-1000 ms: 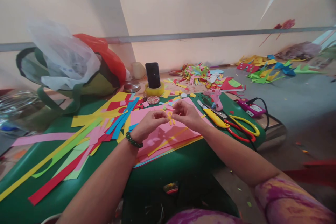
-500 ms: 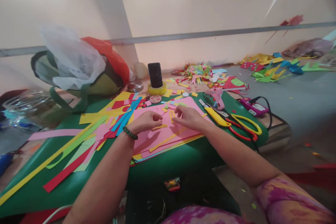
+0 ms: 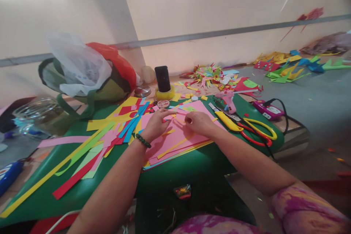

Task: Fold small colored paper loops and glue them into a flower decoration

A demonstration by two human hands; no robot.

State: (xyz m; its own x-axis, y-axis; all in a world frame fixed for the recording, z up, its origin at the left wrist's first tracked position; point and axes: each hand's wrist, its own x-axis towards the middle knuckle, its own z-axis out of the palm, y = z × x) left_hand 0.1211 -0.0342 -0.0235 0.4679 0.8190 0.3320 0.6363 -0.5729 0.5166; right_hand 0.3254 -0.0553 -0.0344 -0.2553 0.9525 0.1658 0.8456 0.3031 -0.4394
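"Two bare hands face each other over a stack of flat pink paper sheets [image 3: 156, 146]. What's in the gap?"

"One short, slim pink strip of paper [image 3: 179, 121]. Its long axis runs crosswise, from the left fingers toward the right fingertips, tipping slightly down to the right."

"And the hands themselves?"

"The left hand [image 3: 157, 122] is partly open, forefinger stretched toward the other hand and thumb apart below it. Something small and red shows between them, too blurred to name. The right hand [image 3: 201, 123] is narrower, fingers curled in beside the strip's right end. Whether it grips the strip, I can't tell."

"Any other strip close by?"

"A long, thin yellow paper strip [image 3: 172, 148] lies on the pink sheets, below both hands. It slants: near end to the left, far end to the right."

"What sits past the right hand?"

"A utility knife with a yellow handle [image 3: 229, 121], blade pointing away and leftward, and scissors with red and yellow loop handles [image 3: 257, 129], their loops toward the right. Both rest on the glossy green table cover [image 3: 192, 161]."
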